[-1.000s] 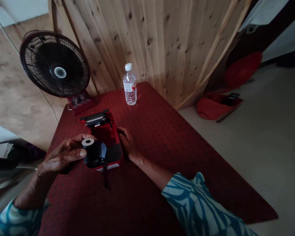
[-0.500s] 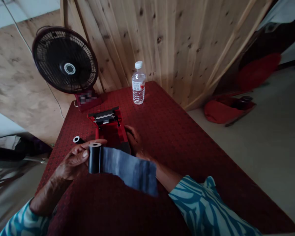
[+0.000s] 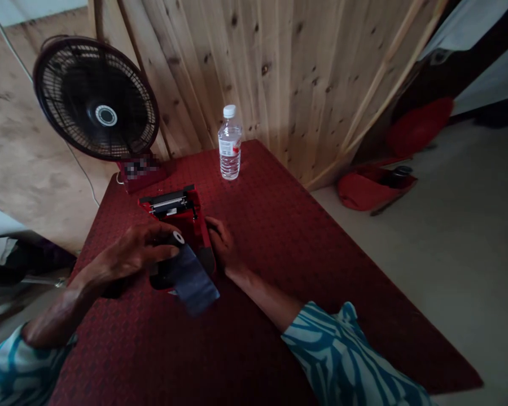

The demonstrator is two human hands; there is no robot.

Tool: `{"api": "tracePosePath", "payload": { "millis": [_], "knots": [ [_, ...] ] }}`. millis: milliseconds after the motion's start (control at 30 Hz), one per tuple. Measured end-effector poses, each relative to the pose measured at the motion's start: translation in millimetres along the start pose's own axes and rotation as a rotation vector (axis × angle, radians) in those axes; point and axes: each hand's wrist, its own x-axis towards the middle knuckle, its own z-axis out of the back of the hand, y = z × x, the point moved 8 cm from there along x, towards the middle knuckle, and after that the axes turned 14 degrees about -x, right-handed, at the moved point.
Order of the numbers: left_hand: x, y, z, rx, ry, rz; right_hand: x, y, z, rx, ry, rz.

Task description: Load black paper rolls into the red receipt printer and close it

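A small red and black printer (image 3: pixel 202 232) stands on the table with its lid (image 3: pixel 169 202) raised, showing a roller and a metal bar. In my left hand (image 3: pixel 138 251), closed between thumb and fingers, is a dark paper roll (image 3: pixel 178 237) with a white core. The roll is tilted over the printer's open bay, and its loose bluish-dark strip (image 3: pixel 195 282) hangs across the printer's near edge. My right hand (image 3: pixel 222 242) is curled against the printer's right side, gripping it. The hand and roll hide part of the bay.
A dark fan (image 3: pixel 105 113) stands at the table's far left corner. Behind the printer is a clear plastic bottle (image 3: pixel 230 148) with a white cap. A wooden wall (image 3: pixel 288 84) borders the far edge of the red-covered table (image 3: pixel 300 254). Right, on the floor, lies a red item (image 3: pixel 364 189).
My left hand has moved the roll from in front of the printer to above its bay and tilted it. The strip now hangs downward. My right hand stays on the printer; the view has shifted slightly.
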Motion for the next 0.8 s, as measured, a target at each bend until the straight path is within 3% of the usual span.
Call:
{"api": "tracePosePath", "payload": {
  "millis": [133,233,467,800],
  "knots": [
    [21.9,0.6,-2.8,0.332,-0.055,-0.114,-0.9,1.5,-0.7,0.002,0.021,-0.013],
    [25.6,1.0,-8.1,0.486,-0.074,-0.110,-1.1,3.6,0.6,0.001,0.017,-0.004],
    [36.7,-6.6,-25.8,0.712,-0.001,-0.157,-1.1,3.9,1.4,-0.002,0.026,-0.012],
    [63.0,13.2,-31.1,0.884,0.066,-0.019,-1.1,3.6,0.8,0.002,0.020,0.012]
  ]
}}
